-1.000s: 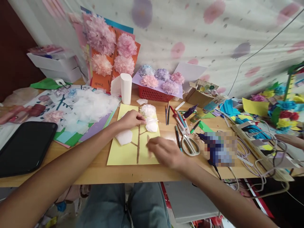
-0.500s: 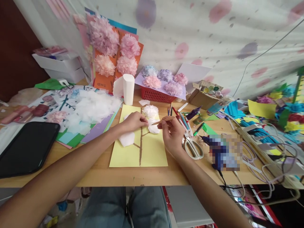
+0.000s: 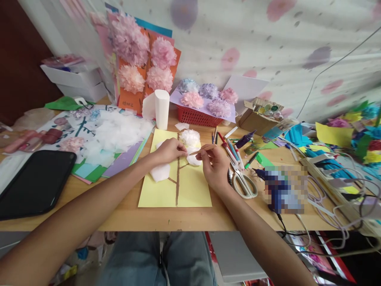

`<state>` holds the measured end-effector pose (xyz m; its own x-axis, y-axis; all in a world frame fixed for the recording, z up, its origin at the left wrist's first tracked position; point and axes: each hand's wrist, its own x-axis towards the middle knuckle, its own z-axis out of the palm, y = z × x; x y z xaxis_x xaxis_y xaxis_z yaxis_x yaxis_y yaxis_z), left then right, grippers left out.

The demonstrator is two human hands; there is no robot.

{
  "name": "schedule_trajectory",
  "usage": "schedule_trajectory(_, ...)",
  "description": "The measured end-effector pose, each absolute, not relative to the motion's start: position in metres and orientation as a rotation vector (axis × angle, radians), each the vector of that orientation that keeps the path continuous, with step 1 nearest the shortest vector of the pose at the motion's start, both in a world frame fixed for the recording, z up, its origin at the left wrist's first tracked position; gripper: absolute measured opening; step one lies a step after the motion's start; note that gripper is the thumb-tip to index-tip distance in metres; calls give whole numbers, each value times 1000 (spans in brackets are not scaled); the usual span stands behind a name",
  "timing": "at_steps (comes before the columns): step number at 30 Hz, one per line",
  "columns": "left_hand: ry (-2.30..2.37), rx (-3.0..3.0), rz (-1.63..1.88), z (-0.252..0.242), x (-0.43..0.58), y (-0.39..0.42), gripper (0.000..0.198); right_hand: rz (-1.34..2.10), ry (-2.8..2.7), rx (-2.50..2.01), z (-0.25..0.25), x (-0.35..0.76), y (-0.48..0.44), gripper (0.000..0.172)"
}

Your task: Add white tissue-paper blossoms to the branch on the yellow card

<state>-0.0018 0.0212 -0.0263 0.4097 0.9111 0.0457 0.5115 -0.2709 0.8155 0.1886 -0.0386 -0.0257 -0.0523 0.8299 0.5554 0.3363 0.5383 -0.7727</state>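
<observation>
A sheet of yellow paper lies before me, with a brown tree trunk and branches drawn on it. On its upper right sits a ruffled white paper flower; white tissue pieces lie at the left and just below the flower. My left hand is over the middle of the sheet, thumb and fingertips pinched together; what they hold, if anything, cannot be made out. Between the fingers of my right hand is a thin brown stick, its tip pointing left toward my left fingertips.
Scissors, markers and a blue glue gun, partly blurred out, lie at right beside cables. A white paper roll and red basket stand behind. White tissue and a black tablet are left.
The view has shifted slightly. Both hands stay almost in place over the paper, and the stick remains in my right hand.
</observation>
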Motion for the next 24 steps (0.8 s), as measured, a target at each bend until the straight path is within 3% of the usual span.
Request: schedule_trajectory(24, 1243, 1933, 707, -30, -1, 22, 16, 534, -1652, -1000, -26, 191, -38, 14)
